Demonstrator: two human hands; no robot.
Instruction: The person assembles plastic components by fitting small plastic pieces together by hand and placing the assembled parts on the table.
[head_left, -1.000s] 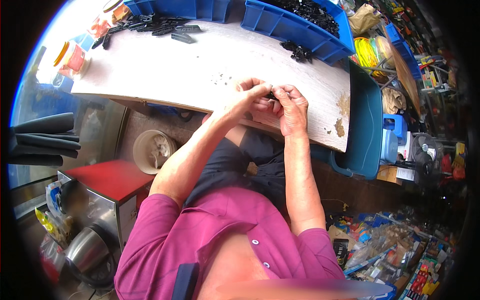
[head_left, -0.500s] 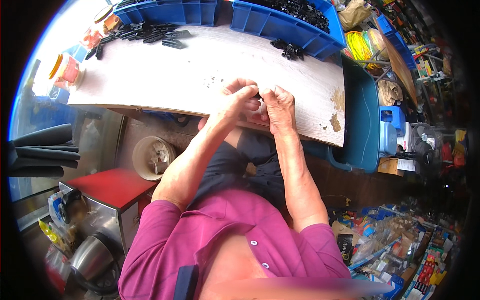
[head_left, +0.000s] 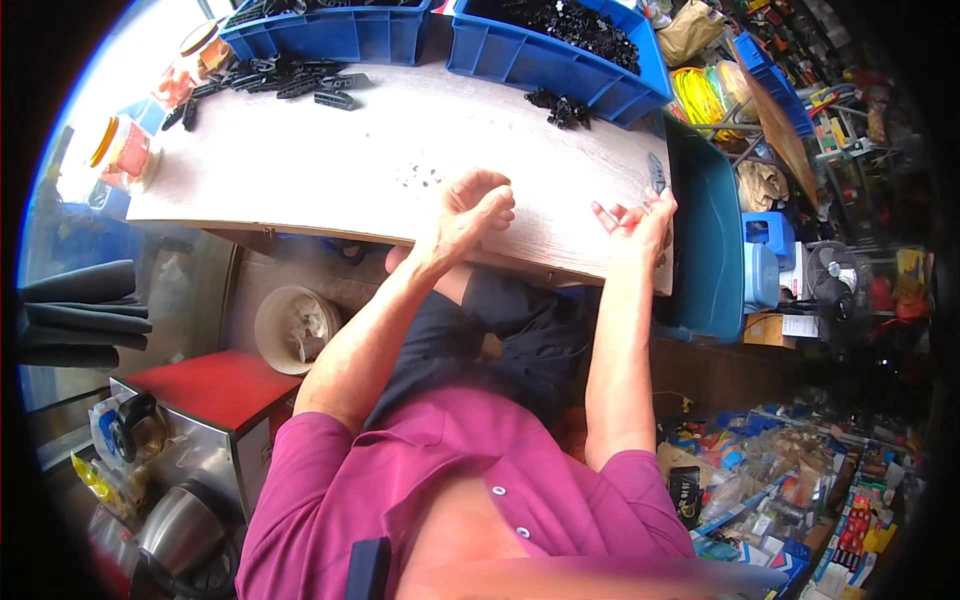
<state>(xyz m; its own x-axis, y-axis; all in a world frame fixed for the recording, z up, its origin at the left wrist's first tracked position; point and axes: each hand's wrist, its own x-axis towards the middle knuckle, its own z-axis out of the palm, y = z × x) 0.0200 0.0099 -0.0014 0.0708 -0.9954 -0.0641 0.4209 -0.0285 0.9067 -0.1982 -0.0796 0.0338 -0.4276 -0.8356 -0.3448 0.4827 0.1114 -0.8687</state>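
Observation:
My left hand [head_left: 474, 212] hovers over the near part of the pale table, its fingers curled in with the thumb against them. Whatever it holds, if anything, is hidden. Out at the table's right end is my right hand [head_left: 638, 228], with the fingers parted and no part seen between them. Just beyond its fingertips shows a blurred dark part [head_left: 656, 172], beside the rim of a teal tub [head_left: 722, 230]. Long black plastic parts [head_left: 285, 78] lie piled at the back left. A small heap of black pieces [head_left: 562, 108] rests before the right-hand blue bin [head_left: 545, 68].
Another blue bin [head_left: 330, 42] stands at the back left. Lidded jars [head_left: 125, 150] line the table's left end. Small specks [head_left: 418, 178] dot the tabletop [head_left: 330, 165]. Below on the left are a whitish bucket [head_left: 290, 330] and a red-topped cabinet [head_left: 215, 385].
My hands have come apart. The right one has swung right to the teal tub, and a dark part now shows past its fingertips. My left hand has hardly moved.

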